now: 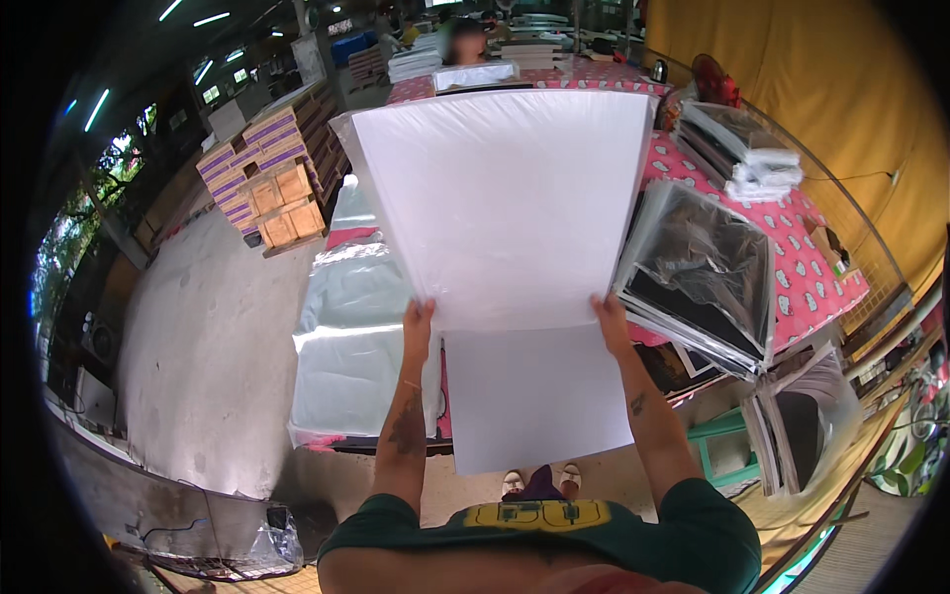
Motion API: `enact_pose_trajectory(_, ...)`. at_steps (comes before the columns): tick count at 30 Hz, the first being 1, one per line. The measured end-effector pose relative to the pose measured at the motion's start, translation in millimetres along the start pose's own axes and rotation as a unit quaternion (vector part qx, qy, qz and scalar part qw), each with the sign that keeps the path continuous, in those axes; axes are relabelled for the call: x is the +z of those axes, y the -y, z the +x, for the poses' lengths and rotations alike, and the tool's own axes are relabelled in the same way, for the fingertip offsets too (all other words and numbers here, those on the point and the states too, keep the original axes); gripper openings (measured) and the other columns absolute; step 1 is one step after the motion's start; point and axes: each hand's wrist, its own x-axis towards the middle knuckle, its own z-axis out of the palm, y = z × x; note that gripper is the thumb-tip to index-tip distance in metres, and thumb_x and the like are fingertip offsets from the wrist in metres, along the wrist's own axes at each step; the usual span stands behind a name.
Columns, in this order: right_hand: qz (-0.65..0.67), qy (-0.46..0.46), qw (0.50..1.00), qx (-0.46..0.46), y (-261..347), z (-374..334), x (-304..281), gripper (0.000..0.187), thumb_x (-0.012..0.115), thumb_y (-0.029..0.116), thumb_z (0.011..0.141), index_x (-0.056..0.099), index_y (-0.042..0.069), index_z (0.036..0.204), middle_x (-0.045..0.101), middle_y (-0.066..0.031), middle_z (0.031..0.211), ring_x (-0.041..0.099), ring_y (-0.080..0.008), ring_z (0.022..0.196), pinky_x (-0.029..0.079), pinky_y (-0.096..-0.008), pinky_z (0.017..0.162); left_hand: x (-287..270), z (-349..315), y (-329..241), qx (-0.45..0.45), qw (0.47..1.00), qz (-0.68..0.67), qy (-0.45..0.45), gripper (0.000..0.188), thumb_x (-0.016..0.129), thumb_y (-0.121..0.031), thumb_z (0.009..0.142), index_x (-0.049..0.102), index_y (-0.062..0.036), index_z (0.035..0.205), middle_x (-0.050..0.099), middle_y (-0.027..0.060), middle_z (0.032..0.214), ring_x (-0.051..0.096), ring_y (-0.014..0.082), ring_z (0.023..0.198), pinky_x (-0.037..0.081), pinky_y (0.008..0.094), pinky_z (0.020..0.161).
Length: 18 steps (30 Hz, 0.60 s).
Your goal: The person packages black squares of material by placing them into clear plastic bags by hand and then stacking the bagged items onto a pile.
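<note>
A large white sheet in a see-through plastic sleeve (505, 208) is tilted up before me, its far edge raised over the table. Its lower left side is gripped by my left hand (420, 319), fingers closed around the edge. On the opposite side my right hand (609, 315) pinches the edge in the same way. Below and between my forearms, a second white sheet (539, 396) lies flat and reaches past the table's near edge. Whether the two sheets are joined I cannot tell. To the left lies a pile of shiny plastic sleeves (361, 381).
Black panels in plastic (708, 262) are stacked on the right of the pink patterned tablecloth (826, 302). More wrapped stacks (742, 148) sit behind them. A green stool (722, 450) stands at lower right, boxes (267, 163) at far left. A person (467, 45) is beyond the table.
</note>
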Motion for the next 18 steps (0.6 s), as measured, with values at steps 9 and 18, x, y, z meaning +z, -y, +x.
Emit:
enact_pose_trajectory(9,0.187,-0.273,0.943,-0.032,15,-58,-158,0.020,0.051,0.022,0.093,0.055,0.003,0.089,0.053,0.0027,0.078,0.042,-0.0056,0.072,0.038,-0.0225,0.066,161,-6,-125,0.099,0.971,-0.005,0.218,0.033,0.054,-0.027,0.090,0.056,0.0013,0.107,0.055,0.0021,0.094,0.049,0.0113,0.086,0.040,0.0235,0.076)
enact_pose_trajectory(18,0.147,-0.392,0.907,0.048,-28,-80,-352,0.029,0.057,0.024,0.089,0.057,0.000,0.106,0.060,-0.0029,0.087,0.055,-0.0129,0.076,0.045,-0.0298,0.069,384,-6,-115,-0.195,0.917,-0.071,0.341,0.030,0.052,-0.033,0.090,0.057,-0.0036,0.097,0.057,0.0054,0.080,0.057,0.0134,0.065,0.047,0.0247,0.047)
